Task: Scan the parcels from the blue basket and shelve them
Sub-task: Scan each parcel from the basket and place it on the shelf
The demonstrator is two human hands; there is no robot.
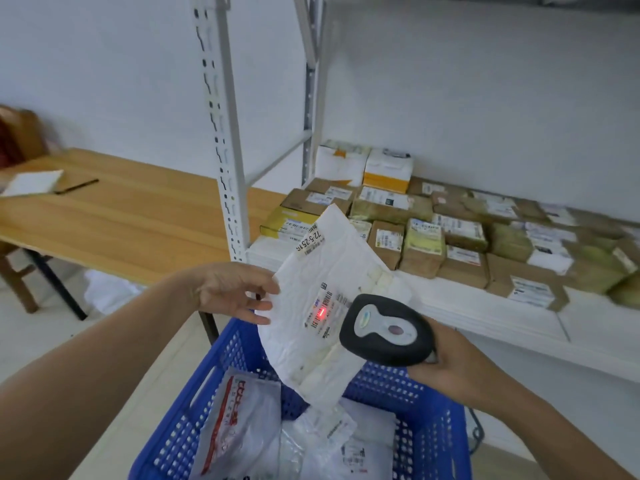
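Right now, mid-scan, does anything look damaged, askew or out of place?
Nothing serious stands out. The white mailer, pinched at its edge by the left hand over the blue basket, is creased and tilted but shows no tear. The scanner in the right hand puts its red light on the label.

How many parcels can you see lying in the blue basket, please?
3: a grey bag with red print at the left, a crinkled white bag in the middle, a white labelled parcel at the right. More may lie hidden underneath.
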